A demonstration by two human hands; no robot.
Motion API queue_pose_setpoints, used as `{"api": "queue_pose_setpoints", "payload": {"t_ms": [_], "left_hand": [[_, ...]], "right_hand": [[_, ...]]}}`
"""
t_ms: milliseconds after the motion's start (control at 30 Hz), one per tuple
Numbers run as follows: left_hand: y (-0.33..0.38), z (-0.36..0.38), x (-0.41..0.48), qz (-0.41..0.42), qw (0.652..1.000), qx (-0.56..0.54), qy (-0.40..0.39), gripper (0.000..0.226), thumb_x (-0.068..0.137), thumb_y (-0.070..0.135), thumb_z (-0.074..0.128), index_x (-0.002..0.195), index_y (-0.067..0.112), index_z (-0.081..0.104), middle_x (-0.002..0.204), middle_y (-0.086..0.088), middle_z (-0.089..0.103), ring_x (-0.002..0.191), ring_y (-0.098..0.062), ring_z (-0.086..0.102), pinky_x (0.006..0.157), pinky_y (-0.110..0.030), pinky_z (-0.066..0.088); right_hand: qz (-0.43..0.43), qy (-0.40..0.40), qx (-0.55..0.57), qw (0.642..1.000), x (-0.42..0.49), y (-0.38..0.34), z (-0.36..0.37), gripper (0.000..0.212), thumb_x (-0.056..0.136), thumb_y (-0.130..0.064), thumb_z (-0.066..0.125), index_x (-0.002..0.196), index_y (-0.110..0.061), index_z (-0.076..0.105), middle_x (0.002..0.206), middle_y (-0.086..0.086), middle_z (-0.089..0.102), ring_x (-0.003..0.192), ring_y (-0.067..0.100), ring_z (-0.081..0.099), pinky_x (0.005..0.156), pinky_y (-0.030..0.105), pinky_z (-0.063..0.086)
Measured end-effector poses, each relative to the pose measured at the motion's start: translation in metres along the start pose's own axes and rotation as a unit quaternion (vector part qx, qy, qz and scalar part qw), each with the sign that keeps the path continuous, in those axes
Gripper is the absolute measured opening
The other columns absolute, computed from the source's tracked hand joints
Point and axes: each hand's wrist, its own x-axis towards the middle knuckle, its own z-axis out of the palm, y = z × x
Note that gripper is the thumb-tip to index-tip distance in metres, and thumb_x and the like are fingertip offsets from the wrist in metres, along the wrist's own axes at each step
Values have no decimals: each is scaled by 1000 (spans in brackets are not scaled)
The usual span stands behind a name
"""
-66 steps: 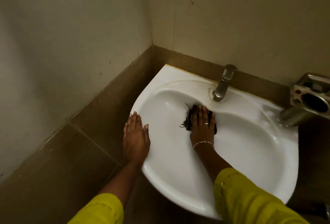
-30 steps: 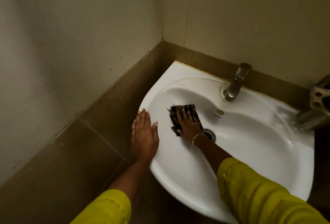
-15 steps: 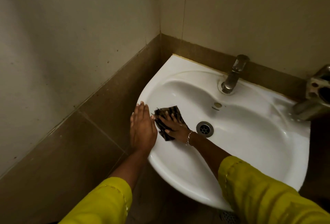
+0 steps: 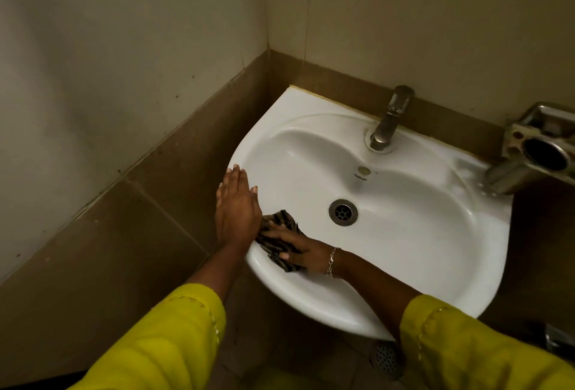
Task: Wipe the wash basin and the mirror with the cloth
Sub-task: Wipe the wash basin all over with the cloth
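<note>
A white wash basin (image 4: 420,259) is fixed in the corner of a tiled wall, with a metal tap (image 4: 389,119) at its back and a round drain (image 4: 343,212) in the bowl. My right hand (image 4: 303,254) presses a dark striped cloth (image 4: 277,241) flat against the bowl's near-left inner side. My left hand (image 4: 238,207) lies flat, palm down, on the basin's left rim, fingers together, touching the cloth's edge. No mirror is in view.
A metal holder (image 4: 538,147) juts from the wall at the right, above the basin's right rim. Brown tiles (image 4: 124,234) line the lower walls. A round floor drain (image 4: 385,358) sits below the basin's front edge.
My right hand has slid the cloth from under the tap, across the bowl to its near-left side, uncovering the drain. My left hand has stayed on the left rim.
</note>
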Motion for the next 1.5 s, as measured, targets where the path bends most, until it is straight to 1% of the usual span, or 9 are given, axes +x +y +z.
{"api": "queue_pose_setpoints", "payload": {"t_ms": [200, 433, 700, 967, 1033, 1133, 1200, 1267, 1500], "left_hand": [[1, -1, 0, -1, 1000, -1, -5, 45, 95, 14, 34, 138, -1, 29, 150, -16, 25, 140, -27, 20, 115, -39, 12], [-1, 1, 0, -1, 1000, 2, 0, 44, 95, 13, 35, 137, -1, 31, 149, -17, 27, 140, -29, 22, 115, -40, 15], [-1, 0, 0, 3, 1000, 8, -4, 45, 95, 12, 37, 137, -2, 31, 149, -18, 27, 140, -29, 21, 114, -40, 14], [-1, 0, 0, 0, 1000, 0, -5, 45, 95, 13, 37, 137, -2, 30, 150, -17, 26, 140, -28, 20, 115, -38, 12], [-1, 0, 0, -1, 1000, -5, -4, 45, 95, 13, 37, 138, -1, 30, 150, -16, 26, 140, -28, 20, 115, -38, 12], [-1, 0, 0, -2, 1000, -9, -3, 46, 95, 13, 37, 138, -1, 30, 150, -16, 26, 140, -28, 20, 115, -38, 12], [-1, 0, -1, 1, 1000, -8, -1, 46, 95, 13, 37, 138, -2, 30, 150, -16, 27, 140, -28, 21, 115, -39, 13], [-1, 0, -1, 5, 1000, -11, 3, 45, 95, 12, 38, 137, -3, 32, 149, -18, 28, 139, -30, 23, 114, -40, 15], [-1, -1, -1, 5, 1000, -17, 5, 44, 94, 11, 39, 136, -3, 33, 148, -18, 30, 138, -31, 25, 114, -41, 16]], "right_hand": [[35, -31, -6, 999, -42, 3, 1, 50, 96, 0, 39, 143, -11, 26, 155, 7, 12, 143, 15, 7, 119, 36, 5], [99, -88, -72, 989, -98, 10, -18, 51, 98, -3, 35, 145, -18, 21, 155, 1, 14, 137, 5, 10, 112, 22, 7], [123, -152, -242, 950, -153, 37, -62, 52, 98, -11, 39, 144, -27, 24, 156, -2, 11, 144, 14, 6, 118, 33, 3], [248, -197, -494, 810, -165, 54, -107, 52, 98, -37, 36, 145, -38, 14, 157, -5, 1, 145, 20, 1, 117, 41, 8], [229, -146, -539, 798, -170, 58, -119, 55, 90, -43, 51, 141, -38, 30, 155, -4, 19, 143, 23, 17, 115, 43, 17], [126, -41, -664, 735, -170, 72, -144, 61, 36, -44, 91, 93, -36, 73, 110, 1, 70, 102, 26, 67, 94, 44, 47], [115, -11, -684, 721, -165, 79, -156, 57, 27, -31, 92, 82, -30, 76, 104, 3, 72, 98, 26, 68, 110, 40, 26], [96, -6, -713, 695, -157, 75, -162, 58, 31, -21, 91, 86, -24, 76, 114, 7, 68, 108, 28, 63, 112, 42, 5], [27, -73, -782, 618, -125, 63, -179, 53, 43, -21, 88, 93, -26, 74, 119, 2, 66, 122, 25, 53, 113, 52, 25]]}}
